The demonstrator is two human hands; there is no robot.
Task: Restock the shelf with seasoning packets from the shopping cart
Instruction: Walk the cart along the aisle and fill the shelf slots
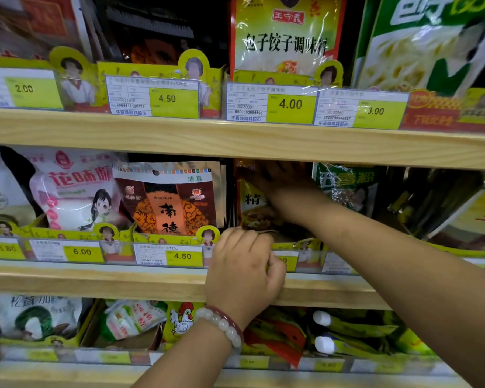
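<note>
While both arms reached into the middle shelf (235,287), the scene stood as follows.

Right hand: the right hand (277,177) was deep in the slot, lying over the top of the yellow packet (252,208); in the shadow I could not tell whether its fingers gripped the packet or only pressed it back.

Left hand: the left hand (242,271) sat at the shelf's front lip, fingers curled over the yellow strip (287,260) just below the packet; it seemed to grip the strip, though the fingertips were hidden.

Packet: it stood upright in its slot, between the orange packet (165,208) and the green packet (347,189). The cart was out of view.

Step, as I judged it: seating the packet. Done well, it would mean pushing the packet back until it stood square behind the strip, with the left hand steadying the lip so that the strip did not buckle.

In the way: the upper shelf board (235,141) hung low over the right hand, leaving little room to lift. The neighbours sat close on both sides, so a crooked push could snag them.

Around: price tags (182,256) lined the shelf edges; a pink packet (76,191) stood further left; a bead bracelet (221,323) circled the left wrist.
</note>
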